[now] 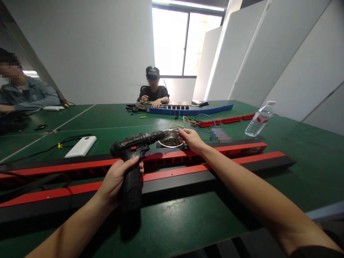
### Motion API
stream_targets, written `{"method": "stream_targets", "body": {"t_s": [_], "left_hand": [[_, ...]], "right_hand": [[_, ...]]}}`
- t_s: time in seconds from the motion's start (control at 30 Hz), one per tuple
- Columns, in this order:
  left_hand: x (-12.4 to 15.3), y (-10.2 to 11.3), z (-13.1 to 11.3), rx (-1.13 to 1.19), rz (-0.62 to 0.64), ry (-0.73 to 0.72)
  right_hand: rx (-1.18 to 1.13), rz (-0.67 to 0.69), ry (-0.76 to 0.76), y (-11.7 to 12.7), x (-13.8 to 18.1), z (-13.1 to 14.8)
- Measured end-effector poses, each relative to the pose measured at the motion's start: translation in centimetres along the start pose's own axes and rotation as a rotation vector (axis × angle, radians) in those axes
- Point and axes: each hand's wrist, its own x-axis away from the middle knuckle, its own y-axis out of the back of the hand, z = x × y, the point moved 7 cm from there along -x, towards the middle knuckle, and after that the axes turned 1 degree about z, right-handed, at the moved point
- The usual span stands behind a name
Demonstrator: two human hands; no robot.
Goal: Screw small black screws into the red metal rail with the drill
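Note:
My left hand (116, 177) grips the handle of a black cordless drill (134, 150), held level with its bit pointing right. My right hand (191, 139) pinches at the tip of the drill bit, fingers closed there; whether a screw is between them is too small to tell. Just behind the bit stands a metal bowl (172, 142) holding several small dark screws. Below both hands lie long red-and-black power strip housings (188, 168) across the green table (188, 218).
A white power bank (81, 146) with a black cable lies at the left. A clear water bottle (259, 120) lies tilted at the right. Coloured wires (199, 121) and more red strips sit behind the bowl. One person sits at the far end, another at the left edge.

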Motion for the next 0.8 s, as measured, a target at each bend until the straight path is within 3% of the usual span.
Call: {"method": "stream_targets", "body": {"t_s": [0.2,0.8], "left_hand": [[0.0,-0.1,0.1,-0.06,0.013,-0.008],[0.0,-0.2,0.1,-0.093,0.028,-0.016]], "right_hand": [[-0.136,-0.023,-0.061,0.2,-0.1,-0.5],[-0.186,0.021,-0.079,-0.4,0.5,0.6]]}}
